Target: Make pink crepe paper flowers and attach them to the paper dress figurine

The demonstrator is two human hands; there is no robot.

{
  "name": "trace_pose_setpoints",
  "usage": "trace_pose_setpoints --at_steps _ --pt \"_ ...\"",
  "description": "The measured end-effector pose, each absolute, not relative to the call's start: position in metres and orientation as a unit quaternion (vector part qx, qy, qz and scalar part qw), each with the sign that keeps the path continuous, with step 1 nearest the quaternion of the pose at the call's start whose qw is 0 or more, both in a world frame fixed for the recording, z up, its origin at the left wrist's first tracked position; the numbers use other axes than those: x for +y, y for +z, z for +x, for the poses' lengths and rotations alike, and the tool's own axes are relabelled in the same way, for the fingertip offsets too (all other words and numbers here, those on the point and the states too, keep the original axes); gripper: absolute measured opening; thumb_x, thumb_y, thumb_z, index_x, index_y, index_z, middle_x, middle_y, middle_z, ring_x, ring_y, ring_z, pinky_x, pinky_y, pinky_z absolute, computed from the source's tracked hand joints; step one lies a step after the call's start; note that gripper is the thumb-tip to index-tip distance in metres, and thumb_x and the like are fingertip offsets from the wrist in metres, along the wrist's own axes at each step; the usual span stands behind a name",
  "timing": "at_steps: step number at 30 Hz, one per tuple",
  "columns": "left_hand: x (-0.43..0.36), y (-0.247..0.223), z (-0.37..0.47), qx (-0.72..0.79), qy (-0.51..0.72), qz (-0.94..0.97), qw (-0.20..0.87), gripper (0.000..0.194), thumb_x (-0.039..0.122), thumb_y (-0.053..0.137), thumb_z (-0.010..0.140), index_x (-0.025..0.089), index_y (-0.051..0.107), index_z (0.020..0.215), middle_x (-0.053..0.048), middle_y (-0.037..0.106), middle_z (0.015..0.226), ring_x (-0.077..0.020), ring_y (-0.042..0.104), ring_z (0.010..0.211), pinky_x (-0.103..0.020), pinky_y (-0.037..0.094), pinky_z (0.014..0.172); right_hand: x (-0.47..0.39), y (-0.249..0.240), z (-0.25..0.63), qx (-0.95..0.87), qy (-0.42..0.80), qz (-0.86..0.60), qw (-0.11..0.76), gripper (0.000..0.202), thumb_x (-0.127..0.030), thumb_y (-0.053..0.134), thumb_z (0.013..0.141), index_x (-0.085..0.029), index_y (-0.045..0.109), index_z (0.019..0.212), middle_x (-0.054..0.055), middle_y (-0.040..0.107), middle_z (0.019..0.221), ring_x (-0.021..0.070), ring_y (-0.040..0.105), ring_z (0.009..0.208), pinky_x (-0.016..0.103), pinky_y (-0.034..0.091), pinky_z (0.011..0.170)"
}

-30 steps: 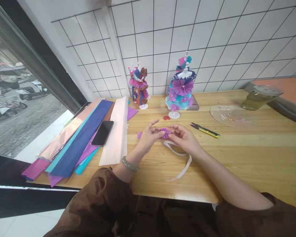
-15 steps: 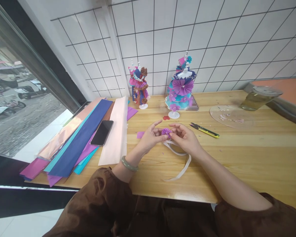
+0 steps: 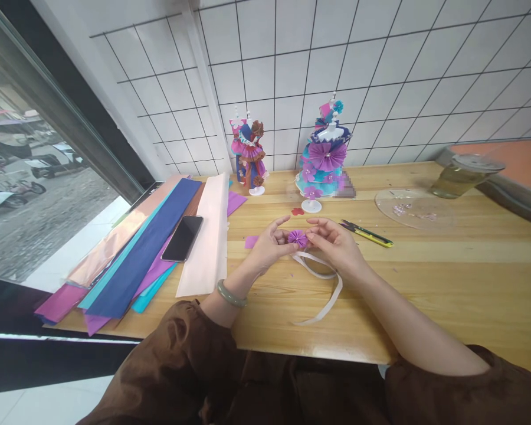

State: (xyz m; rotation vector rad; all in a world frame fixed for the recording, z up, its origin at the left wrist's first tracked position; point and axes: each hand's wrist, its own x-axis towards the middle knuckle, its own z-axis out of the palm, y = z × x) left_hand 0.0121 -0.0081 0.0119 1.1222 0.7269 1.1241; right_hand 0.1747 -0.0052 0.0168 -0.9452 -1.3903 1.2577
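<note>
Left edge of the worktop [image 3: 425, 283]: paper sheets [image 3: 137, 248] are lying fanned out, with a phone [image 3: 183, 238] sitting on top of them. Keep elbows off that stack.

Left hand [image 3: 268, 245] is pinching the purple rosette [image 3: 297, 237] at its left rim, thumb and forefinger closed on it, other fingers lifted. Right hand [image 3: 336, 245] is closing on the right rim the same way, fingertips touching the paper. So both grips are nearly shut, each on the rosette, which is being held just above the worktop, centre frame, in front of the two paper dress models [image 3: 323, 159].

Judgement on the step: they're shaping or evening out the pleats.
- Pinch by the rim only, light pressure; squeezing the centre is likely to flatten the folds.
- Keep one hand anchoring while the other is turning or spreading, not both pulling at once, or the paper may tear.
- A white strip [image 3: 325, 292] is trailing from under the hands toward the near edge; can't tell if it's attached to the rosette. Keep it slack and clear of the wrists.

Right side: scissors [image 3: 367, 233] are lying just beside the right hand, blades pointing toward it, so watch the knuckles. A clear plate [image 3: 413, 209] and a cup [image 3: 462, 174] are sitting well apart.
</note>
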Motion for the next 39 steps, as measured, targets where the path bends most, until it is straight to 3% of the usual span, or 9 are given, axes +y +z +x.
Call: trace_pose_setpoints --at_steps 7,14,18,24,39 --pt "-0.0077 0.0147 0.0128 0.323 0.514 0.483 0.631 0.075 0.014 0.069 0.061 0.019 0.033 0.126 -0.005 0.063 0.088 -0.0148 0.058 0.084 -0.034 0.042 0.082 -0.0057 0.0156 0.1688 -0.581 0.560 -0.361 0.468 0.045 -0.035 0.065 0.067 -0.021 0.048 0.106 0.005 0.061 0.092 0.0161 0.060 0.080 0.036 0.049 0.076" --pt "-0.0093 0.0115 0.0174 0.310 0.505 0.512 0.622 0.075 0.014 0.069 0.061 0.019 0.032 0.126 -0.005 0.062 0.088 -0.0126 0.058 0.079 -0.029 0.044 0.077 -0.0030 0.0139 0.1726 -0.582 0.544 -0.365 0.482 0.041 -0.030 0.063 0.069 -0.020 0.048 0.106 0.001 0.060 0.078 0.0131 0.059 0.069 0.031 0.048 0.071" --pt "-0.0096 0.0129 0.0157 0.310 0.494 0.511 0.631 0.077 0.014 0.070 0.061 0.019 0.032 0.127 -0.005 0.062 0.090 -0.0141 0.059 0.081 -0.031 0.043 0.078 -0.0041 0.0171 0.1749 -0.584 0.528 -0.372 0.492 0.040 -0.029 0.062 0.070 -0.020 0.047 0.106 0.002 0.060 0.082 0.0137 0.059 0.072 0.031 0.047 0.072" --pt "-0.0062 0.0113 0.0105 0.312 0.500 0.504 0.631 0.064 0.020 0.066 0.067 0.018 0.037 0.124 -0.005 0.064 0.086 -0.0152 0.060 0.080 -0.034 0.043 0.080 -0.0045 0.0141 0.1747 -0.617 0.503 -0.378 0.473 0.042 -0.030 0.062 0.071 -0.021 0.047 0.108 0.002 0.060 0.080 0.0149 0.059 0.072 0.032 0.047 0.070" --pt "-0.0060 0.0107 0.0102 0.315 0.519 0.478 0.635 0.070 0.017 0.069 0.064 0.020 0.035 0.125 -0.007 0.064 0.094 -0.0159 0.061 0.083 -0.037 0.043 0.084 -0.0050 0.0151 0.1698 -0.579 0.547 -0.359 0.487 0.040 -0.026 0.064 0.069 -0.021 0.049 0.105 0.002 0.060 0.084 0.0138 0.060 0.074 0.032 0.048 0.073"
